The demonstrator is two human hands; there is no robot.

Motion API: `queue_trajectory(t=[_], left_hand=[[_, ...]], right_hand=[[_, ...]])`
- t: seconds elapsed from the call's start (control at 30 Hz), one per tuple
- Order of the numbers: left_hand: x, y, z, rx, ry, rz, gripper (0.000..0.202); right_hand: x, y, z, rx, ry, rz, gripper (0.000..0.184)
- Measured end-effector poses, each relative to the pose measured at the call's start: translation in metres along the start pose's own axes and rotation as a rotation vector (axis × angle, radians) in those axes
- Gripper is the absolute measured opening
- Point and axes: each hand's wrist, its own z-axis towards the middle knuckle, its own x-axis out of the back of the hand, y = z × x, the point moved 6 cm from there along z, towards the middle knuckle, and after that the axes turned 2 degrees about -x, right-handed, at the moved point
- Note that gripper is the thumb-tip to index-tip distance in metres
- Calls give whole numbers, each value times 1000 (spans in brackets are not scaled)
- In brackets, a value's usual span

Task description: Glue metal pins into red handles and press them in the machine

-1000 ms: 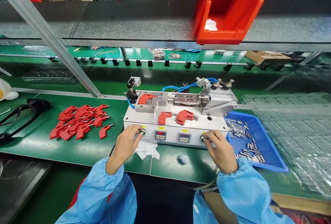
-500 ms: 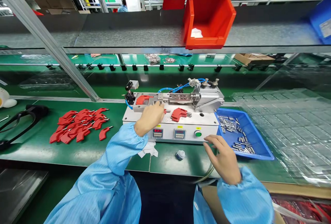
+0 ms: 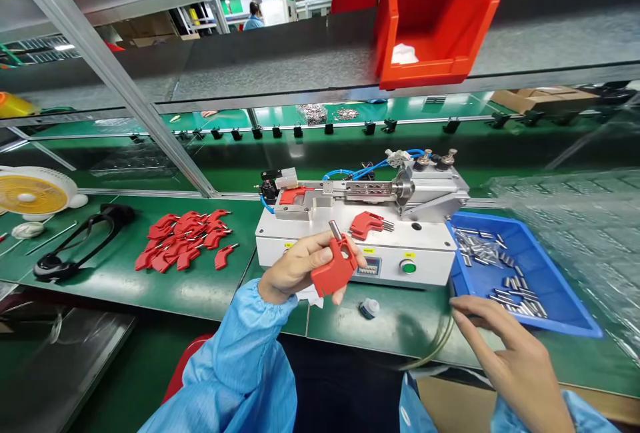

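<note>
Pin [image 3: 335, 230] projects free because your left hand [image 3: 301, 264] grips the red part [image 3: 331, 274] by its body, in front of the machine [image 3: 390, 240]. Your right hand [image 3: 520, 356], nearer you than the machine's right end, is loosely open; its palm hidden, it seems empty.

no word or number can be read with certainty. on the front panel [image 3: 434, 272] of the bench machine [image 3: 295, 220] there are small yellow labels [image 3: 369, 251], one above the digital counter [image 3: 369, 266] and one above the green push button [image 3: 408, 266]; their characters are too small, and the counter's figures are also illegible.
</note>
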Motion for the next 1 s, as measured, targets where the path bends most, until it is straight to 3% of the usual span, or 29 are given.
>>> queue_trajectory(t=[0.07, 0.13, 0.2, 0.27, 0.33, 0.43, 0.6, 0.7, 0.77, 0.87, 0.93, 1.0], left_hand=[[2, 2, 1, 10, 41, 104, 50], [9, 7, 5, 3, 157, 356, 48], [16, 16, 17, -51, 303, 754, 36], [15, 25, 35, -117, 375, 1199, 27], [10, 23, 58, -87, 328, 1586, 25], [10, 7, 86, 139, 166, 1946, 25], [3, -6, 91, 361, -41, 2068, 35], [11, -8, 83, 522, -105, 2034, 52], [26, -11, 81, 613, -110, 2059, 62], [42, -23, 84, 560, -174, 2107, 58], [46, -28, 84, 488, -183, 2141, 53], [46, -31, 81, 456, -179, 2148, 51]], right_hand=[[-1, -1, -1, -12, 3, 11, 26], [-3, -4, -4, -27, -12, 33, 25], [-6, -9, -7, -53, -58, 65, 25], [-10, -15, -12, -83, -107, 83, 25], [-12, -20, -16, -88, -136, 81, 25], [-9, -27, -27, -66, -156, 65, 22], [19, -18, -59, -146, -212, -1, 26], [65, 0, -80, -251, -168, -105, 28], [118, 24, -94, -415, -2, -249, 27], [204, 69, -129, -802, 218, -547, 22], [241, 101, -159, -1115, 165, -702, 19], [254, 127, -187, -1287, 79, -745, 16]])
